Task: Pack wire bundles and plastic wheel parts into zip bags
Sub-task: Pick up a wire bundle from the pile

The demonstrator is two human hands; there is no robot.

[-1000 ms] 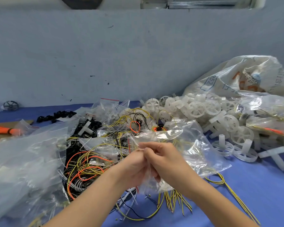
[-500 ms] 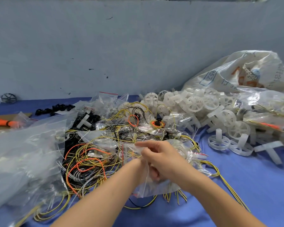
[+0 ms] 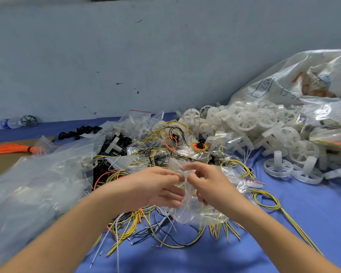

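both forearms in from bottom edge, converging at frame centre. left hand [image 3: 156, 186] palm-down, fingers curled, thumb + forefinger pinching top edge of small clear zip bag [image 3: 197, 205]. right hand [image 3: 209, 182] facing it, fingertips pinching same edge just beside left; knuckles up, wrist bent inward. both hands grasping the bag, neither released. bag held over loose wires [image 3: 146, 225], just above blue table cover [image 3: 283, 243], lower part sagging toward the wires

task items: tangled yellow/black/orange wire pile [image 3: 159, 146] just behind the hands; white plastic wheels [image 3: 264, 123] heaped to the right rear, two wheels [image 3: 278, 166] lying apart at front of heap. spare zip bags [image 3: 140, 119] w/ red strip at rear centre

hard to make out: bag contents — pale round shape inside, poss. a wheel, cannot confirm; whether zip seam closed, not legible, hidden by fingers. left foreground: large clear plastic sheet [image 3: 37, 184], motion-blurred, contents unreadable. big printed sack [image 3: 303, 79] cut off at right edge, print only partly readable. orange wire bundle [image 3: 12, 148] cut off at left edge. bottle [image 3: 8, 123] + dark wheel [image 3: 29, 120] far left by wall, small, blurred. black parts [image 3: 79, 132] at rear left, type unclear
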